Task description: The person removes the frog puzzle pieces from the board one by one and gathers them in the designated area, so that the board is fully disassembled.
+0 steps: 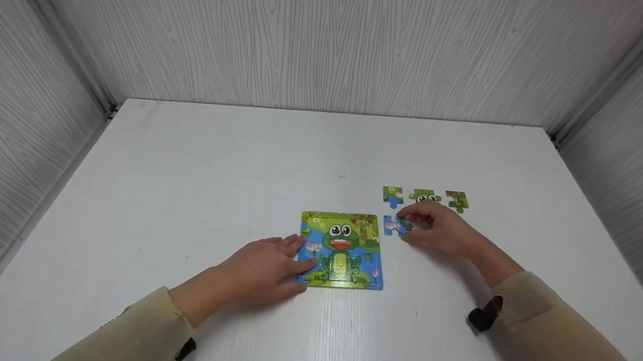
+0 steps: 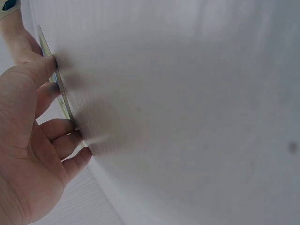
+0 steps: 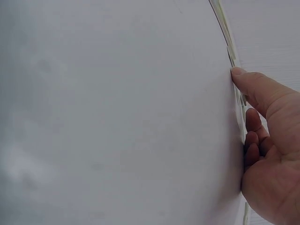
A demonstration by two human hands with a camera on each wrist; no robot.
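A flower piece (image 1: 389,225) lies on the table (image 1: 230,167), just below three other pieces (image 1: 424,194), pinched by the right hand (image 1: 441,230). Setting it in place seems the step in hand; next calls for a gentle release that leaves its neighbours unnudged. The left hand (image 1: 266,268), fingers spread and grasping nothing, rests against the frog board's (image 1: 341,262) left edge.
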